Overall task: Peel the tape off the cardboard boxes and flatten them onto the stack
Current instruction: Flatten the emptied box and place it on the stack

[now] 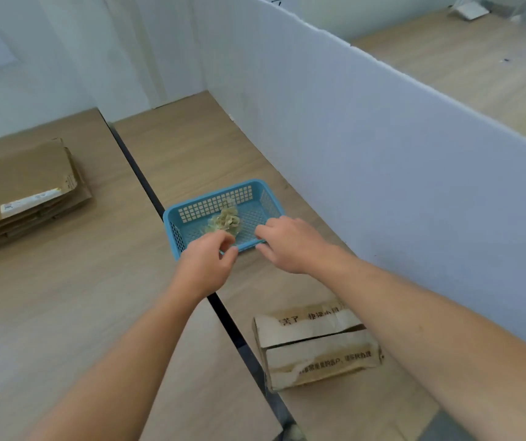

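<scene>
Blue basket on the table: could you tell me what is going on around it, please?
A person has both hands at the near rim of the blue basket, the left hand with fingertips pinched together, the right hand beside it. A wad of peeled tape lies inside. One cardboard box sits unflattened nearby; the stack lies far left.

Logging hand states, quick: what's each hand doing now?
Left hand: fingertips pinched above the blue plastic mesh basket; whether they hold anything cannot be told.
Right hand: open, fingers relaxed at the basket's near rim.

Blue lattice basket; brown cardboard stack
</scene>
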